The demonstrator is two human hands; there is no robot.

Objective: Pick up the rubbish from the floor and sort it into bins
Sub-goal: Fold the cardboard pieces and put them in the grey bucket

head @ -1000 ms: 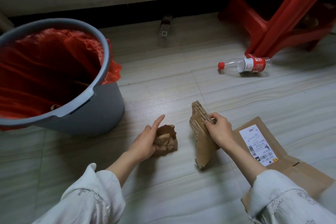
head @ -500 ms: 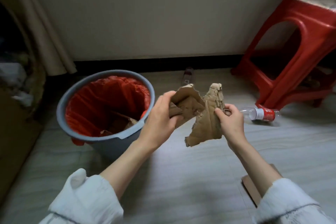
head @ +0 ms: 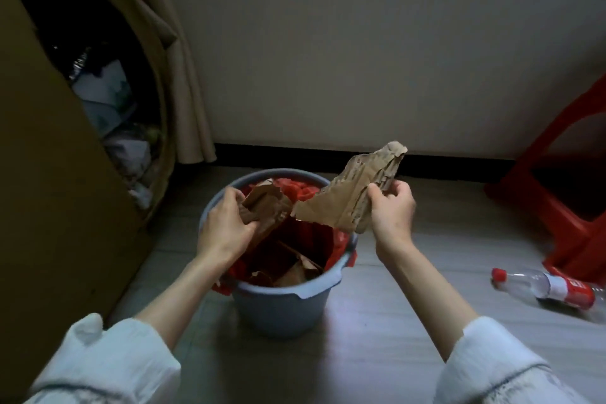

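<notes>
Cardboard box (head: 49, 207) is standing at the far left, its open side showing a dim jumble of crumpled pale wrappers and paper inside; what each piece is cannot be told. Beside it a beige curtain (head: 183, 102) is hanging down to the floor (head: 393, 321). Near the middle a grey bucket (head: 282, 308) is sitting on the floor, lined with a red plastic bag (head: 337, 239), and brown paper and cardboard scraps are lying in the bottom of it. The left hand (head: 226, 226) is gripping a crumpled brown paper wad (head: 265, 210) over the bucket's mouth, fingers curled round it. The right hand (head: 392, 210) is pinching a torn cardboard piece (head: 351, 197) by its right end, holding it above the bucket's far rim. To the right a clear plastic bottle (head: 541, 285) with a red cap and red label is lying on its side on the floor, touching or just beside the foot of a red plastic stool (head: 557, 193).
</notes>
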